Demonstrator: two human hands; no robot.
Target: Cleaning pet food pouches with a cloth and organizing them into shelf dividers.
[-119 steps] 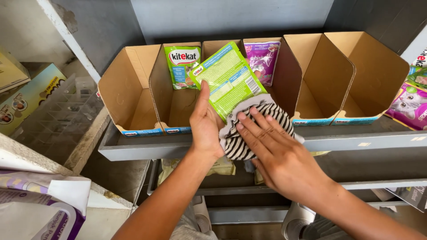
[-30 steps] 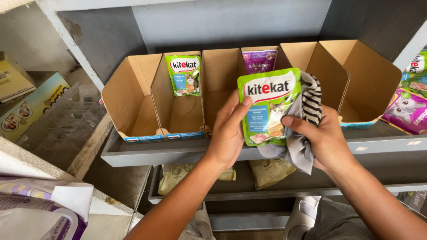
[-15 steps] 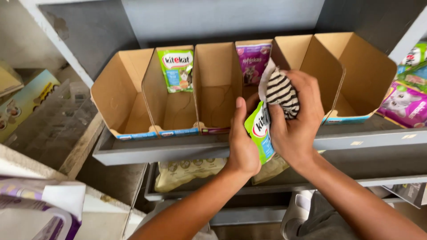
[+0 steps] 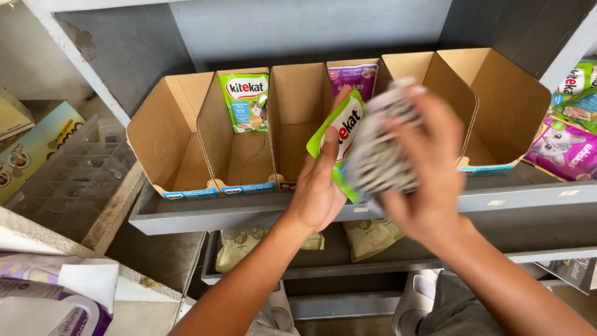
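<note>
Upright and tilted, the green pouch [image 4: 341, 134] sits gripped in the left hand [image 4: 318, 193], while the right hand [image 4: 423, 165], just beside, seemingly presses a striped cloth [image 4: 380, 155] against it.

I see a green pouch [image 4: 344, 134] held tilted on edge, a striped cloth [image 4: 380, 155] (blurred) pressed against it.

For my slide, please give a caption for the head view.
Left hand holds a green pouch while right hand presses a striped cloth on it.
</note>
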